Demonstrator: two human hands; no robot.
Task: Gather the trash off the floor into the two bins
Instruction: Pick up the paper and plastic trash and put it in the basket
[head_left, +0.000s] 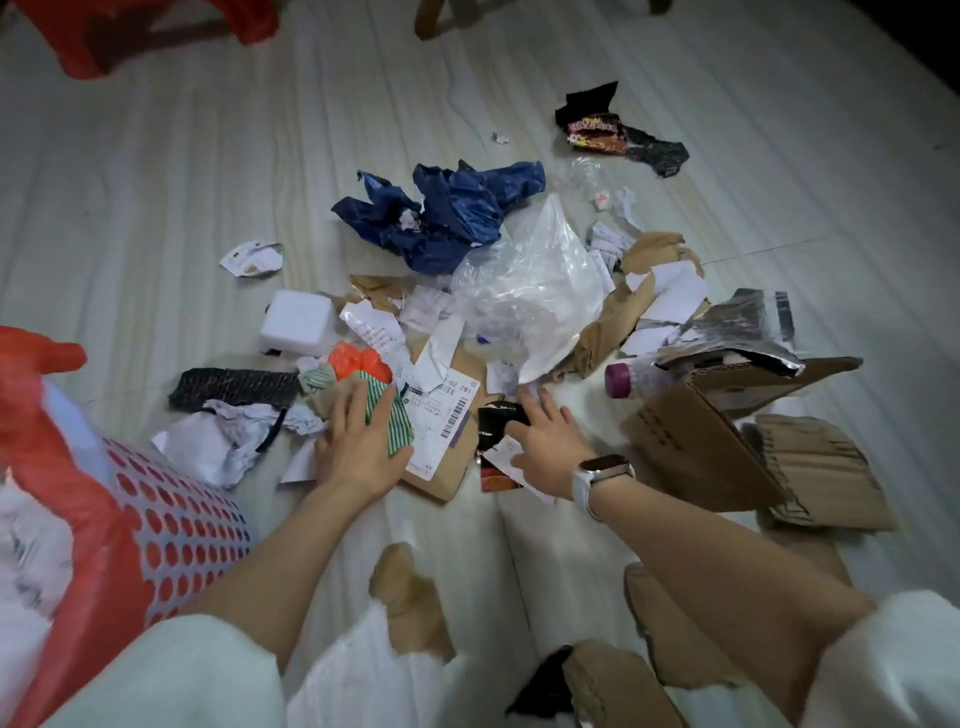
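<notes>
Trash lies scattered over the pale floor. My left hand (358, 441) rests on a green-striped wrapper (392, 418) and grips it, beside a brown parcel with a barcode label (441, 415). My right hand (545, 441), with a white watch on the wrist, closes on a black wrapper (498, 418). A perforated bin lined with a red bag (156, 514) stands at the left, with white trash inside. Only this one bin is in view.
A blue plastic bag (457, 213), a clear plastic bag (540, 291), a white foam box (298, 322), a purple-capped bottle (628, 379), torn cardboard (701, 447), a silver foil bag (737, 332) and a noodle wrapper (613, 135) lie around. A red stool (156, 31) stands far left.
</notes>
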